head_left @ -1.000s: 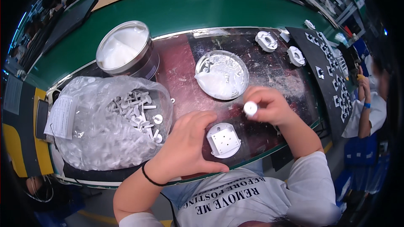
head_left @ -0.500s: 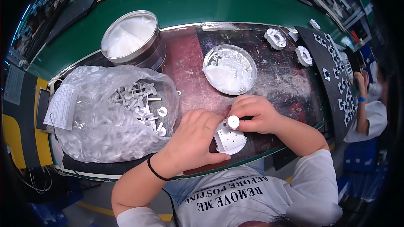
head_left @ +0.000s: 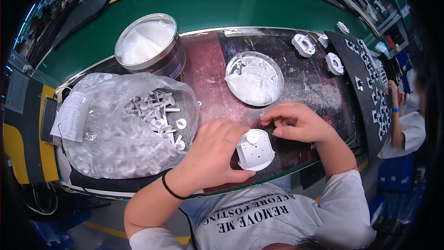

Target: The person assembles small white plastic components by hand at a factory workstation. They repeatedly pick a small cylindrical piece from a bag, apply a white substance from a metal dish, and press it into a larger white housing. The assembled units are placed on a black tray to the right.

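A white plastic housing (head_left: 257,153) with small holes lies at the table's near edge. My left hand (head_left: 216,146) grips it along its left side, thumb at the near corner. A round white disc-headed part (head_left: 253,137) sits at the housing's far end, beside my left fingertips. My right hand (head_left: 298,122) is just off to the right of the housing, fingers curled but apart, with nothing seen in them. Past the hands, a round metal dish (head_left: 255,79) holds white grease. To the left, a clear plastic bag (head_left: 106,129) lies open on several white disc-headed stems (head_left: 155,106).
Behind the bag stands a large tin (head_left: 147,44) of white grease. White ring-shaped parts (head_left: 303,45) lie at the far right, beside a black board (head_left: 365,83) carrying several small parts. A green surface (head_left: 222,4) runs along the back. Another person (head_left: 402,115) works at right.
My right hand has let go of the disc-headed part and moved right, away from the housing. The part now sits on the housing. My left hand keeps its hold.
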{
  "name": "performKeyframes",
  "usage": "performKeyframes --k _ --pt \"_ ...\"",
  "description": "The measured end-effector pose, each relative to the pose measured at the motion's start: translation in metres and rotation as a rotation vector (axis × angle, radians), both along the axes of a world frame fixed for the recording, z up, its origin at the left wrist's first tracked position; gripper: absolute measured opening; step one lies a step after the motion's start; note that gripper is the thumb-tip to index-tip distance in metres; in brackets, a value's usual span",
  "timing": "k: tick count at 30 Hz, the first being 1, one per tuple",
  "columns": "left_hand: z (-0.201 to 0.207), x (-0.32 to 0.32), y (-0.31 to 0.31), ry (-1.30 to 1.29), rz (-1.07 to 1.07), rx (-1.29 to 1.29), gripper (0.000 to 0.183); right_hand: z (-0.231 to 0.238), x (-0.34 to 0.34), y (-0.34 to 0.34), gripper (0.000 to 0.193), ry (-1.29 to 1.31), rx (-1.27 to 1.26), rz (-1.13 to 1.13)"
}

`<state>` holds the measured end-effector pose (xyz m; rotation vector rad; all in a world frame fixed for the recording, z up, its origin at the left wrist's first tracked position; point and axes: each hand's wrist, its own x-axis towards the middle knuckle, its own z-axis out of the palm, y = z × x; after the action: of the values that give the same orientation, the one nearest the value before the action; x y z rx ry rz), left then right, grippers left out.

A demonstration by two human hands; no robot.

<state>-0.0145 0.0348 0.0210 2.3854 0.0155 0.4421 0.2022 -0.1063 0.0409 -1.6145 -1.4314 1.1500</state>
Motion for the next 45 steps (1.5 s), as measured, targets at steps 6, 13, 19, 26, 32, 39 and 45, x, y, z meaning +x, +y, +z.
performKeyframes --k 6,13,19,26,32,39,45 --pt "0.006 -0.001 0.007 -0.151 0.057 0.025 0.074 -0.001 -0.020 0.006 0.040 0.518 -0.160 -0.076" --pt "0.009 -0.007 0.009 -0.226 0.221 0.012 0.089 0.004 -0.011 0.033 0.038 0.638 -0.167 -0.237" --pt "0.012 -0.006 0.013 -0.254 0.254 0.100 0.091 -0.012 0.104 0.142 0.024 0.455 0.156 -0.677" --pt "0.002 -0.005 0.014 -0.239 0.238 0.106 0.086 -0.043 0.160 0.212 0.025 0.397 0.117 -0.995" --pt "0.002 -0.006 0.011 -0.240 0.219 0.093 0.081 -0.029 0.158 0.177 0.032 -0.284 0.170 -0.929" --pt "0.007 -0.006 0.009 -0.266 0.217 0.129 0.075 -0.031 0.156 0.069 0.059 -1.336 0.187 -0.825" --pt "0.006 -0.003 0.010 -0.251 0.189 0.143 0.070 -0.020 0.156 0.036 0.073 -0.928 0.012 -0.738"
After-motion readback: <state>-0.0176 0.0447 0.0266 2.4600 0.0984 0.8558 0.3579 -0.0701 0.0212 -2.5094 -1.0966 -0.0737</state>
